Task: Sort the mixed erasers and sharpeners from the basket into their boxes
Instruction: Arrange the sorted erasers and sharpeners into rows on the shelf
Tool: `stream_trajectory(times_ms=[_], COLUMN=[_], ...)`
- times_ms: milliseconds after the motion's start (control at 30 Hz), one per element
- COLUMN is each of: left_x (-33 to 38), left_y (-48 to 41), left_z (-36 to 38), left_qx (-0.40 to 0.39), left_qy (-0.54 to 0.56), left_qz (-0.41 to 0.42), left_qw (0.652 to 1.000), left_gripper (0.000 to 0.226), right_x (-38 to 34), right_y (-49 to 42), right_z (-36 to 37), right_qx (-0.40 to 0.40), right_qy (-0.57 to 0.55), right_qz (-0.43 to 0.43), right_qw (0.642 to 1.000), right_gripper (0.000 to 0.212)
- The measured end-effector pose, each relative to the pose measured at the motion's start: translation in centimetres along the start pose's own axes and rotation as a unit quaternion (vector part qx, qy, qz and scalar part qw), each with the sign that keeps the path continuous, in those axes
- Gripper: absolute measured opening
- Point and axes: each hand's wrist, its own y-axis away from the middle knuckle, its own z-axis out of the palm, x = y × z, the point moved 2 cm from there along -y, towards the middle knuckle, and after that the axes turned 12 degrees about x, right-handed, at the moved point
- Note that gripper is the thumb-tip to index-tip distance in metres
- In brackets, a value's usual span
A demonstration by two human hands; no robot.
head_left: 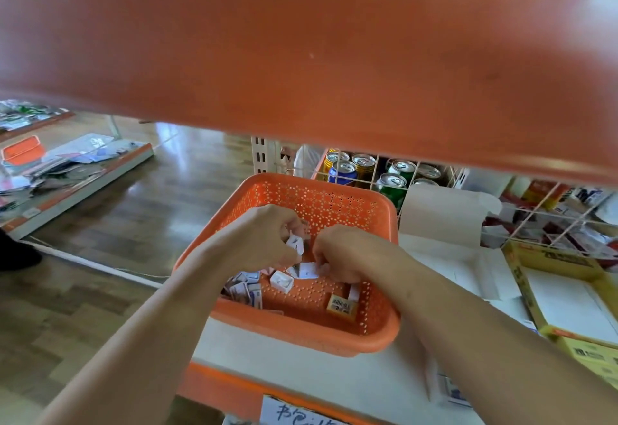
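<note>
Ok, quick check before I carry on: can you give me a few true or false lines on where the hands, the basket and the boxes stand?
1. The left hand and the right hand are both in the orange basket. True.
2. The basket is emptied out. False: loose packets lie in it, mostly in its near left corner.
3. The left hand holds nothing. False: it grips white packets; the right hand pinches a single packet.
4. Drink cans stand behind the basket. True.
5. The white box to the right of the basket is closed. False: it lies open, with its flap up.
</note>
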Motion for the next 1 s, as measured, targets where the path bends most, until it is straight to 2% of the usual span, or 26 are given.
stream_trajectory(times_ms=[67,133,200,267,333,400,500,633,700,800,867,933,1000], left_x=[-0.1,-0.1,0.1,0.5,1.1,2.1,4.7,9.2,11.1,14.3,16.2,18.8,21.7], left_y=[0.7,1.3,2.1,2.8,3.5,4.1,5.0,5.9,6.2,6.5,6.6,6.8,7.3], left_z=[-0.2,-0.4,-0.6,-0.8,-0.9,-0.8,0.0,2.5,4.3,7.7,9.8,12.2,14.5], left_qx=[0.01,0.024,0.046,0.076,0.107,0.129,0.132,0.122,0.122,0.101,0.094,0.081,0.052], left_qy=[0.001,0.003,0.007,0.027,0.081,0.146,0.224,0.231,0.202,0.18,0.174,0.181,0.189], left_qz=[0.005,0.008,0.01,0.009,0.001,-0.001,0.025,0.095,0.124,0.156,0.173,0.179,0.184], left_qw=[1.0,1.0,0.999,0.997,0.991,0.981,0.965,0.96,0.964,0.966,0.965,0.964,0.963], left_gripper=[0.026,0.026,0.026,0.025,0.024,0.024,0.021,0.016,0.012,0.02,0.017,0.007,0.006], right_x=[-0.4,-0.5,-0.2,0.4,1.0,1.9,3.4,6.2,7.6,10.0,11.6,13.5,15.8], right_y=[0.0,0.1,0.4,1.1,2.6,5.0,9.3,15.0,17.6,21.6,23.9,26.7,29.7], right_z=[0.0,-0.4,-1.1,-2.1,-3.2,-4.1,-4.2,-3.0,-2.3,-1.2,-0.7,-0.2,0.4], right_qx=[-0.012,0.008,0.073,0.157,0.245,0.293,0.277,0.284,0.288,0.301,0.31,0.31,0.322], right_qy=[0.008,0.006,-0.048,-0.135,-0.234,-0.334,-0.493,-0.589,-0.607,-0.623,-0.629,-0.625,-0.622], right_qz=[-0.023,-0.029,-0.01,0.018,0.055,0.104,0.157,0.209,0.233,0.276,0.307,0.335,0.356], right_qw=[1.0,1.0,0.996,0.978,0.939,0.89,0.81,0.727,0.703,0.667,0.643,0.633,0.618], right_gripper=[0.017,0.015,0.007,0.013,0.017,0.018,0.02,0.014,0.008,0.044,0.044,0.045,0.046])
